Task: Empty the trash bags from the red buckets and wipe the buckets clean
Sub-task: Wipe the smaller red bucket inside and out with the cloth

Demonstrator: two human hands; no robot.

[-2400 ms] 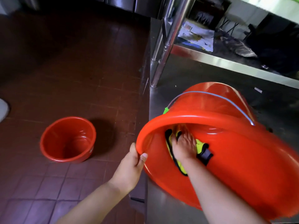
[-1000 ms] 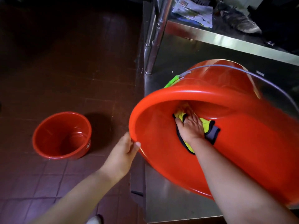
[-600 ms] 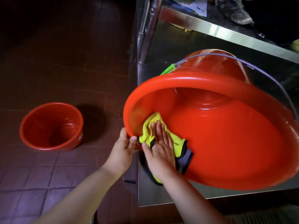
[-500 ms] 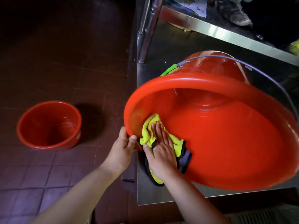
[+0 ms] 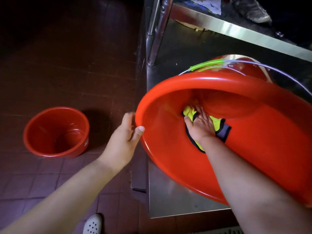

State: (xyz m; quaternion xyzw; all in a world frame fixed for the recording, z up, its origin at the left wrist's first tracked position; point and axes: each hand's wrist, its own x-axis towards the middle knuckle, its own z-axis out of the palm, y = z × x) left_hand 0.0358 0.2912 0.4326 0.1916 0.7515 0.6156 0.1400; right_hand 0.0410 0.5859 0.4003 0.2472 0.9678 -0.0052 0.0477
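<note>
A large red bucket (image 5: 253, 149) lies tilted on its side on a steel shelf, its mouth facing me. Its wire handle with a green grip (image 5: 207, 63) arches over the top. My left hand (image 5: 125, 137) grips the bucket's left rim, thumb on the inside edge. Deep inside the bucket, my right hand (image 5: 200, 127) presses a yellow cloth (image 5: 190, 112) with dark edging flat against the inner wall, fingers straight. A smaller red bucket (image 5: 56, 132) stands upright on the tiled floor to the left, with nothing in it.
The steel shelf (image 5: 168, 200) ends at a front edge just below the bucket. A steel table leg (image 5: 157, 29) rises behind it. A higher shelf edge (image 5: 236, 32) holds a shoe (image 5: 253, 10) and papers. A white perforated shoe (image 5: 92, 224) is at the bottom.
My right hand has slid the cloth from the near left rim deeper into the bucket. The left hand stays on the rim, and the view has shifted slightly.
</note>
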